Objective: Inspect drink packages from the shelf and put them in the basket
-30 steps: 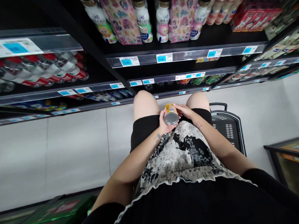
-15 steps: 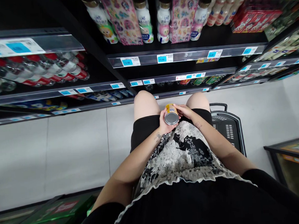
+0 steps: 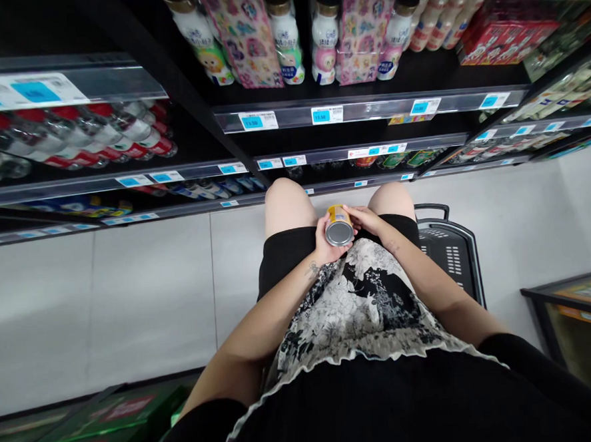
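Along the top, one big black shelf rack (image 3: 442,78), cut off on three sides. On the right, one black basket (image 3: 475,260), partly hidden. Up on the rack, four white bottles (image 3: 325,38) in front and two pink sheets (image 3: 252,40) with little pictures, sheet tops cut off, tiny words too blurry to read. Then one left hand (image 3: 325,241) curled around one yellow can (image 3: 339,222), and one right hand (image 3: 368,219) half bent, fingertips on its side, some fingers hidden, grip hard to tell. Smallest, that can, tipped, silver end showing, between both hands.
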### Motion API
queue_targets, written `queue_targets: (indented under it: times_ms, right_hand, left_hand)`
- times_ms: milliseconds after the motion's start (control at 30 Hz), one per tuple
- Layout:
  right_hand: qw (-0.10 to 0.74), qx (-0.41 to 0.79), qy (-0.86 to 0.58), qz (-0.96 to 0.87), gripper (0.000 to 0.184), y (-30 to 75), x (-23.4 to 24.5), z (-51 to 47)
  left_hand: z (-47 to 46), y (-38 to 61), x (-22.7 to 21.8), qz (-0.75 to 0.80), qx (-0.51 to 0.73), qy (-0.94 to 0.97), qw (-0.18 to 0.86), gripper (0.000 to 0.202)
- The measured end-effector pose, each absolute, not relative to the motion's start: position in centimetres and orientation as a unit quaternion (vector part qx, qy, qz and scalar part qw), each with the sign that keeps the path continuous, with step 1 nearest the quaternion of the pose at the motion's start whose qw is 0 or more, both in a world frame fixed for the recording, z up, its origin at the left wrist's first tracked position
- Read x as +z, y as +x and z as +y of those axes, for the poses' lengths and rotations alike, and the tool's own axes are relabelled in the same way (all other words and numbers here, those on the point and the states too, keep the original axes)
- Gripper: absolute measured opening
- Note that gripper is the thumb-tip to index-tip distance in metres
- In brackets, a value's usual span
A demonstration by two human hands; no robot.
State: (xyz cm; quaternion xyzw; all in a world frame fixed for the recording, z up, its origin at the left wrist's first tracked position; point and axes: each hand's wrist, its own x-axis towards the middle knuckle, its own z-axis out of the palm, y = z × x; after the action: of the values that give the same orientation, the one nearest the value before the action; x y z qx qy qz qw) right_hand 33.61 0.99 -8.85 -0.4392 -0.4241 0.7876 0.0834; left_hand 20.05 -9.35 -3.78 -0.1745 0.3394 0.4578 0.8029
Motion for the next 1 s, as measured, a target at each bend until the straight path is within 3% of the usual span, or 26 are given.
queue_targets:
  times_ms: [1000]
  right_hand:
    - [0.084,0.789,-0.439,-0.422,0.074,33.58,-8.95,0.93]
  left_hand:
    - [-9.4,20.12,-4.05,0.354,0.458,-0.168,0.798,0.071]
